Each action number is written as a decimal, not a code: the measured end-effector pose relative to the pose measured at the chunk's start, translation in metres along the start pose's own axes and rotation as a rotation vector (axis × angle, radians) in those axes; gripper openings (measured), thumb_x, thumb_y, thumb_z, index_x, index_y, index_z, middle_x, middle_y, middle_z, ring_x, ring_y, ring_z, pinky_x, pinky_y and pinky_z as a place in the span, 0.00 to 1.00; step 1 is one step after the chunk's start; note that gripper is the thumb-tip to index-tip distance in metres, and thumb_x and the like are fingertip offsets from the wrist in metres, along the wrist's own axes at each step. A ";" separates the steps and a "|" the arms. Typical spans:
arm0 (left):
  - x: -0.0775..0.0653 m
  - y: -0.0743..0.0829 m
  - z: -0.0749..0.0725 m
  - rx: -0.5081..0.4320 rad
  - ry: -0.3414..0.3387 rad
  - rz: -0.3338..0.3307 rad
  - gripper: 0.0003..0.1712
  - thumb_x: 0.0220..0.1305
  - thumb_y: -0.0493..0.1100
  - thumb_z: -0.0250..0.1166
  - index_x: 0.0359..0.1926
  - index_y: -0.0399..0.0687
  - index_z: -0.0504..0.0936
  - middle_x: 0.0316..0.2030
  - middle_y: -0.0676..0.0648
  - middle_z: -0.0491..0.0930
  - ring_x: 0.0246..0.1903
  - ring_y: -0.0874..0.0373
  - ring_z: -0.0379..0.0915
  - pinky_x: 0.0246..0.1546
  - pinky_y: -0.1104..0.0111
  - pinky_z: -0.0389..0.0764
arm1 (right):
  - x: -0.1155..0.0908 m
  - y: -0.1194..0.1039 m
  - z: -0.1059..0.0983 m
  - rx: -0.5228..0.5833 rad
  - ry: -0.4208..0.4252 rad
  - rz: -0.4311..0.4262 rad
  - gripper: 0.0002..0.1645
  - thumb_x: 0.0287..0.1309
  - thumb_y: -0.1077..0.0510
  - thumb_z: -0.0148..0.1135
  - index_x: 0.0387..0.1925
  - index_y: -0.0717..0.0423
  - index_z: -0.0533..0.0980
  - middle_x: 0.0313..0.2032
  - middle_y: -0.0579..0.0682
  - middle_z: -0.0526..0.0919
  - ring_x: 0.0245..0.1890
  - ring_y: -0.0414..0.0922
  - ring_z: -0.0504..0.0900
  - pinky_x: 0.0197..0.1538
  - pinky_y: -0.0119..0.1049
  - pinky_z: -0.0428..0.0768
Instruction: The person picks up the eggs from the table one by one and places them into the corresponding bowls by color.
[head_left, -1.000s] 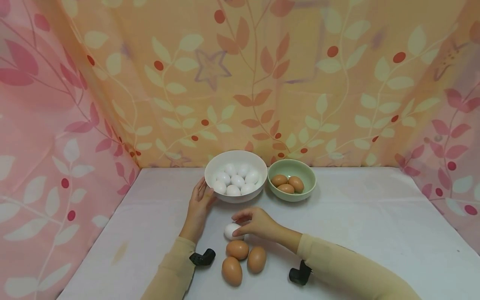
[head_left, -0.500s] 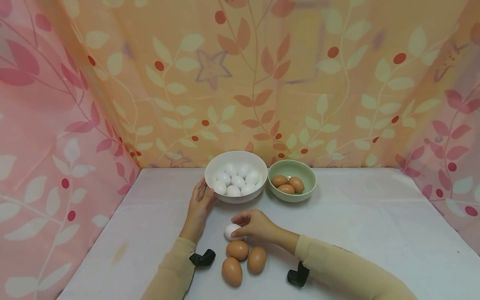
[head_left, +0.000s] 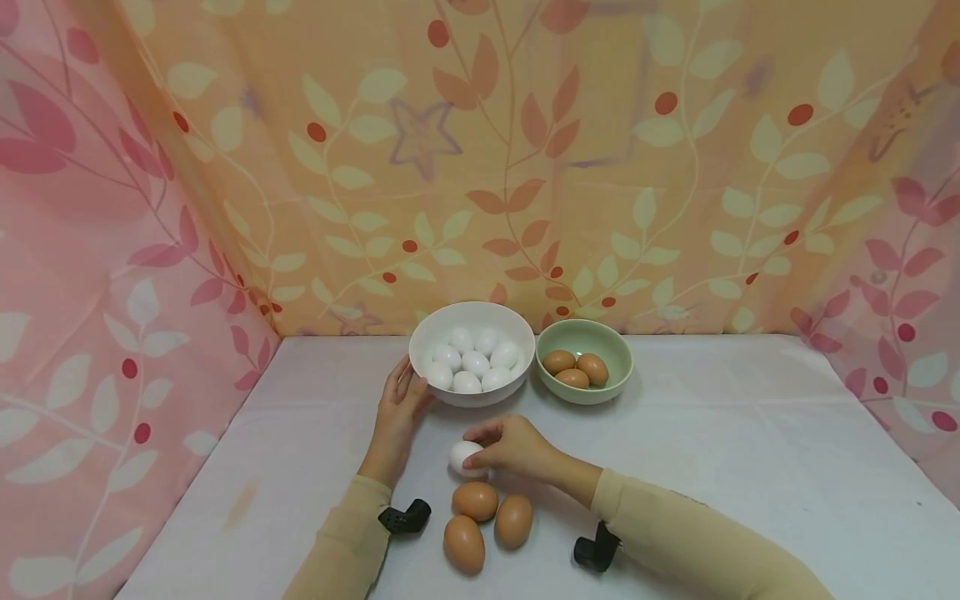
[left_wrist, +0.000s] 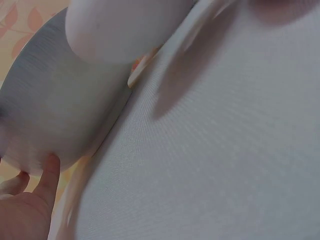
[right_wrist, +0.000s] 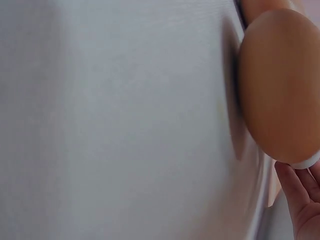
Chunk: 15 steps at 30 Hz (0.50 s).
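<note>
My right hand (head_left: 517, 447) pinches a white egg (head_left: 463, 458) between thumb and fingers. In the left wrist view that egg (left_wrist: 125, 30) shows apart from its shadow on the cloth. My left hand (head_left: 397, 408) rests against the left side of a white bowl (head_left: 472, 399), its thumb and fingers touching the outer wall. Several white eggs (head_left: 476, 363) lie inside that bowl. Just in front of the held egg, three brown eggs (head_left: 475, 501) lie close together on the cloth. One brown egg (right_wrist: 280, 85) fills much of the right wrist view and partly hides the right hand.
Beside the white bowl, on its right, stands a smaller green bowl (head_left: 622, 367) with three brown eggs (head_left: 592, 368) in it. A white cloth (head_left: 712, 450) covers the table. Floral curtains (head_left: 480, 167) close off the back and both sides.
My right hand has raised the white egg slightly, away from the brown egg in front of it. The left hand and both bowls have stayed in place.
</note>
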<state>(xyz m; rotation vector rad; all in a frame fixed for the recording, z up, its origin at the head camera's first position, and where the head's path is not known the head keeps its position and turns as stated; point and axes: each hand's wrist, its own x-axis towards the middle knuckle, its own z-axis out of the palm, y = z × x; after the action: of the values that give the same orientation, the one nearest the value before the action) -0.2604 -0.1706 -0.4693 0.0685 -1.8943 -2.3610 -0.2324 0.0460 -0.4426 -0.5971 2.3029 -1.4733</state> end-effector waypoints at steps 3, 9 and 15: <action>0.001 -0.001 -0.001 -0.001 0.000 -0.003 0.37 0.73 0.46 0.59 0.77 0.56 0.53 0.79 0.48 0.49 0.75 0.55 0.53 0.67 0.64 0.73 | 0.000 -0.002 -0.003 -0.003 0.001 0.000 0.22 0.45 0.55 0.79 0.45 0.56 0.86 0.41 0.49 0.90 0.40 0.34 0.83 0.45 0.27 0.81; 0.001 -0.001 -0.001 -0.003 0.000 -0.012 0.37 0.74 0.46 0.58 0.77 0.57 0.53 0.79 0.49 0.49 0.75 0.56 0.52 0.66 0.67 0.74 | 0.001 -0.009 -0.012 -0.020 0.011 0.004 0.21 0.45 0.53 0.79 0.44 0.53 0.86 0.40 0.47 0.90 0.40 0.35 0.83 0.46 0.30 0.81; 0.001 0.000 0.000 0.000 -0.001 0.009 0.38 0.73 0.46 0.59 0.77 0.55 0.53 0.79 0.47 0.48 0.76 0.54 0.52 0.61 0.73 0.77 | 0.000 -0.028 -0.026 0.054 -0.022 0.011 0.21 0.48 0.51 0.78 0.45 0.51 0.86 0.41 0.46 0.90 0.39 0.36 0.82 0.44 0.29 0.80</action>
<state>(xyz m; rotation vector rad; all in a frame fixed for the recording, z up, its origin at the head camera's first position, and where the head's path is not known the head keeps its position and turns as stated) -0.2610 -0.1708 -0.4698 0.0583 -1.8908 -2.3563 -0.2409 0.0556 -0.4068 -0.5820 2.2392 -1.5109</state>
